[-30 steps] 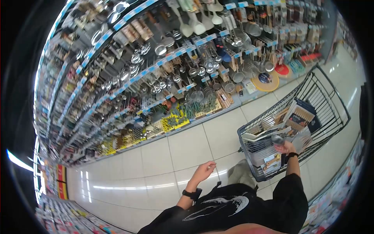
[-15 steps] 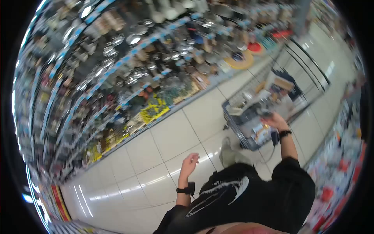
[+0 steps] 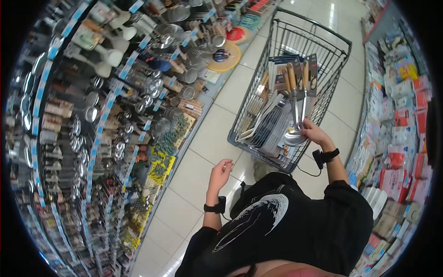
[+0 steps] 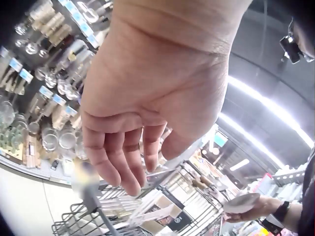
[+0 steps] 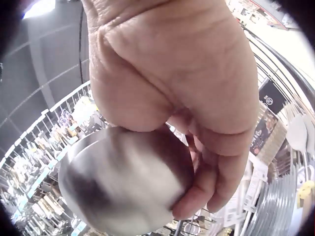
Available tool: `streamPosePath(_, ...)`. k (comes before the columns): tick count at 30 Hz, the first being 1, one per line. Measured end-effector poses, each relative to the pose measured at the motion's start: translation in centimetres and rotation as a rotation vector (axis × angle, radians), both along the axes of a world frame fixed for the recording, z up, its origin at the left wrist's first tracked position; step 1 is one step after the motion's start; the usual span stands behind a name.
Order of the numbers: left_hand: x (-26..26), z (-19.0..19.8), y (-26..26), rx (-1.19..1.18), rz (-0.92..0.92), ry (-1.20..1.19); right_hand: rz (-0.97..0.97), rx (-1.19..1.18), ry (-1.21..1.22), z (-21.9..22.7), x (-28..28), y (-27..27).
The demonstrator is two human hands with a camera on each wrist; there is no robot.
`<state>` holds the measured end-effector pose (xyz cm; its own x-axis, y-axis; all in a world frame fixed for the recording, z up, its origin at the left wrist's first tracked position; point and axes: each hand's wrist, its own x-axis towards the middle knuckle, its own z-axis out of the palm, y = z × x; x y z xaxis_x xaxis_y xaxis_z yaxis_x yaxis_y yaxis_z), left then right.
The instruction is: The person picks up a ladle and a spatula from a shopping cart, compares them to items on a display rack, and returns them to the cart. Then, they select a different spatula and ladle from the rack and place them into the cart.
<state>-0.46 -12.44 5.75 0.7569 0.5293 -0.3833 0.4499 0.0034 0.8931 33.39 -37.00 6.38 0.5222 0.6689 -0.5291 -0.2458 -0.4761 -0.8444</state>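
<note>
Ladle, one: your right grip is clamping its smooth bowl, possibly risking slippage; left grip, relaxed.

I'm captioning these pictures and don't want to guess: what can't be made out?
Head view: wording on the shelf labels, too small.
Head view: the floor of the cart, mostly covered by goods.
Right wrist view: the rest of the ladle, hidden behind its own head or the right hand.
Left wrist view: a pale object, too blurred to identify.
</note>
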Motion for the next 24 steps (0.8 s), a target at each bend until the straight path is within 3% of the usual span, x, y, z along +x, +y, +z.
streamPosePath(2,3.4,0.9,1.3,0.025,-0.094,-0.026,0.053,0.157,-0.121,1.3,-0.6,0.2)
streamPosePath(3,5.2,1.9,1.8,0.014,-0.155,-0.058,0.132,0.151,-0.159,4.3,-1.4,1.0)
streamPosePath(5,8.0,1.7,3.1,-0.097,-0.241,-0.169,0.169,0.265,-0.11,5.0,-3.2,2.4)
streamPosePath(9,12.7,6.2,4.9,-0.281,-0.182,-0.39,0.322,0.249,-0.036,8.7,-8.0,6.9)
streamPosePath(11,13.3,7.9,6.3,-0.482,-0.102,-0.627,0.409,0.321,-0.029,7.2,-10.5,9.1)
streamPosePath(13,12.4,9.2,7.8,-0.551,0.0,-0.667,0.49,0.365,-0.063,9.6,-12.9,12.8)
streamPosePath(15,10.5,10.3,9.6,-0.725,0.177,-0.667,0.609,0.347,-0.152,9.6,-14.6,16.1)
streamPosePath(16,9.1,9.9,10.8,-0.698,0.212,-0.681,0.675,0.353,-0.214,9.6,-15.5,17.9)
streamPosePath(18,5.7,8.1,14.0,-0.978,0.274,-0.7,0.742,0.429,-0.377,8.6,-17.5,21.2)
streamPosePath(20,1.5,6.6,16.9,-1.124,0.293,-0.75,0.807,0.483,-0.368,8.3,-19.6,24.5)
streamPosePath(21,-0.8,3.3,18.6,-1.286,0.224,-0.79,0.881,0.393,-0.302,8.7,-20.9,26.3)
streamPosePath(22,-2.8,4.4,20.0,-1.25,0.219,-0.805,0.944,0.295,-0.244,9.4,-22.1,28.2)
streamPosePath(23,-4.4,6.2,20.9,-1.201,0.31,-0.76,0.959,0.344,-0.255,9.8,-23.8,30.0)
streamPosePath(24,-6.0,7.1,21.4,-1.17,0.404,-0.712,0.909,0.537,-0.242,8.4,-25.7,31.8)
